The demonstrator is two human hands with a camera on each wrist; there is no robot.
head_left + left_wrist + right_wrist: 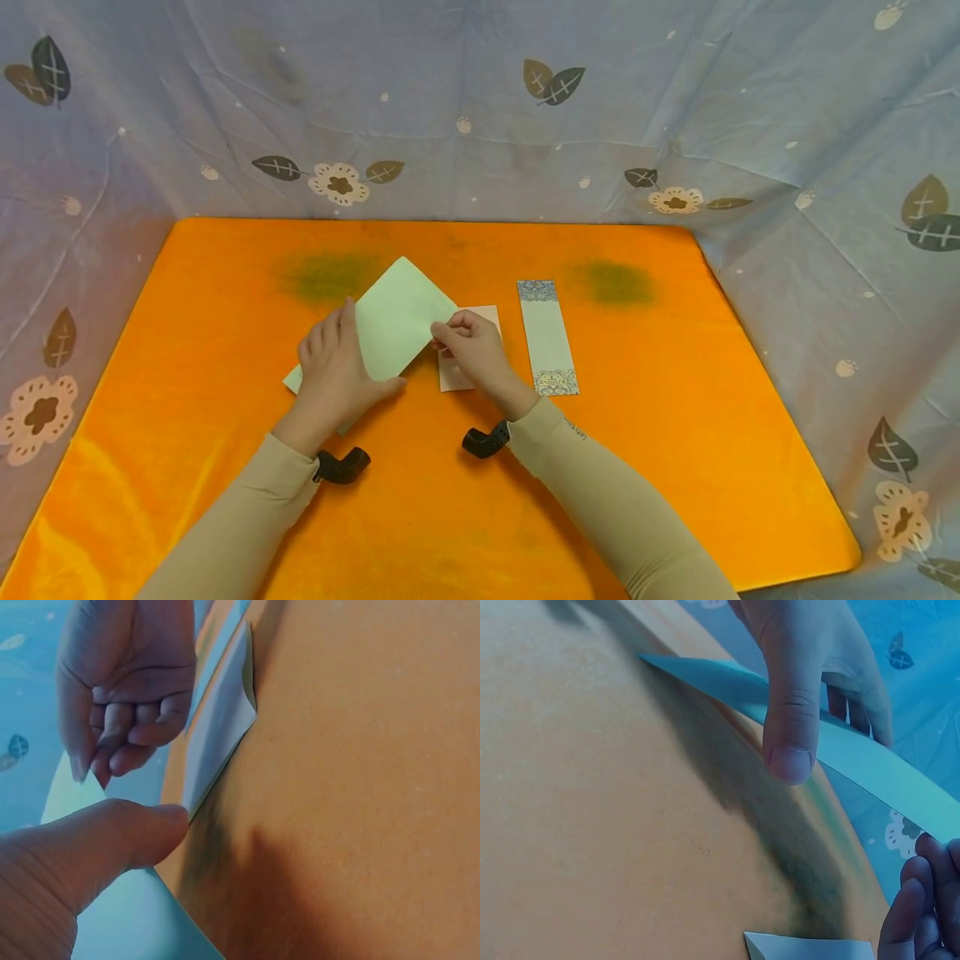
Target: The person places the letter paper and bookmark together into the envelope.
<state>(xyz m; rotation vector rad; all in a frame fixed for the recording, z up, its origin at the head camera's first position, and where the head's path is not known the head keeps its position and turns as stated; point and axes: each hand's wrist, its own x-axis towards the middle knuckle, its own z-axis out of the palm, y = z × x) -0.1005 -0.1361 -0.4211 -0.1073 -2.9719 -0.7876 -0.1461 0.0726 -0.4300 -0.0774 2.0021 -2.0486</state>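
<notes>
Between the fingers of the left hand (332, 362) and the right hand (478, 348), in the head view, the light green paper (405, 321) stands tilted over the orange table (675, 467). I think it could slip or crease, because the right hand holds only a small part of it; if the right fingers go lower, they could push the pale paper (453, 379) lying under them. The patterned strip (547, 333) lies to the right of those fingers, apart. Right thumb and index finger are clamped near the green paper's right corner; the left fingers lie at its left side, thumb spread away.

In the left wrist view, the straight left thumb crosses the paper and its tip passes the edge; too strong pressing may bend the sheet.

In the right wrist view, the paper passes between left thumb and left fingers, which are apart; how firmly they hold, I cannot tell.
</notes>
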